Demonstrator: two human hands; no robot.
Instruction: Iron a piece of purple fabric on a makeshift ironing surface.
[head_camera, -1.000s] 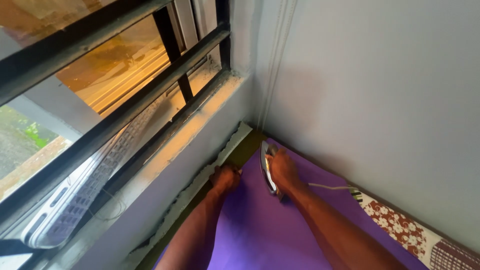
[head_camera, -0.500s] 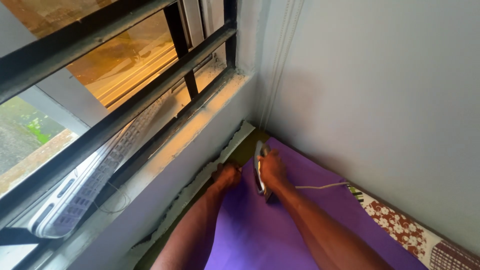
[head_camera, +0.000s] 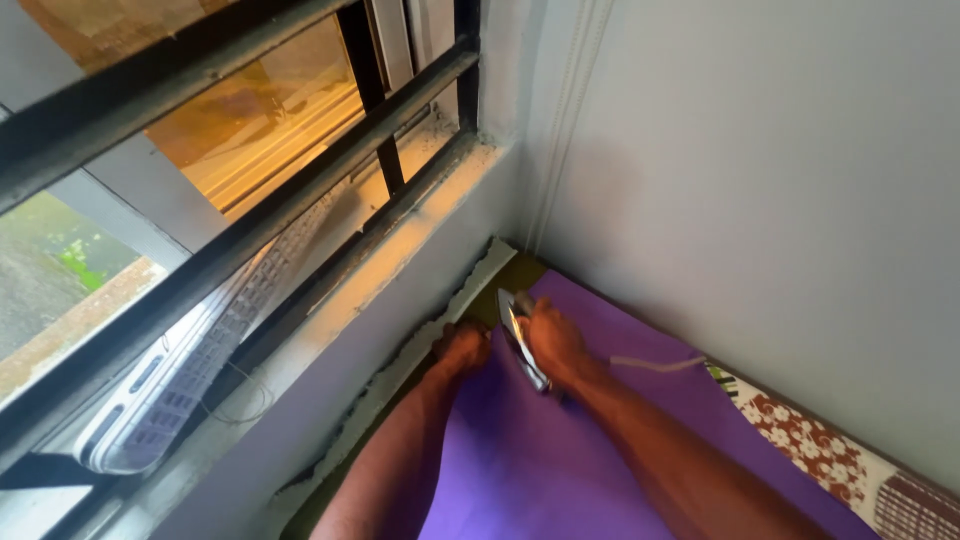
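Where the grey wall (head_camera: 760, 180) meets the window wall, a purple cloth (head_camera: 540, 460) lies spread over the surface, reaching almost into the corner. No package, label or sign can be made out; the nearest thing to a print is a patterned cloth (head_camera: 800, 440), white with dark red flowers, lying along the foot of the grey wall at the lower right, just beside the purple cloth.

The right hand (head_camera: 560, 345) is closed around the handle of an iron (head_camera: 522, 338), fingers wrapped tight over the top. The iron sits on the purple cloth near its far end, its shiny metal edge turned toward the window side. A pale cord (head_camera: 650, 363) runs from the back of the iron toward the patterned cloth.

The left hand (head_camera: 462, 350) is curled into a loose fist at the left edge of the purple cloth, just beside the iron, pressing on or pinching the fabric; which of the 2 cannot be told. Beyond that edge a strip of olive-green cover (head_camera: 500, 300) shows, and then a ragged pale strip (head_camera: 420, 350) along the base of the window wall.

On the ledge (head_camera: 380, 270) behind the black window bars (head_camera: 250, 240), well apart from both hands, a white keyboard (head_camera: 190, 370) lies along the sill.
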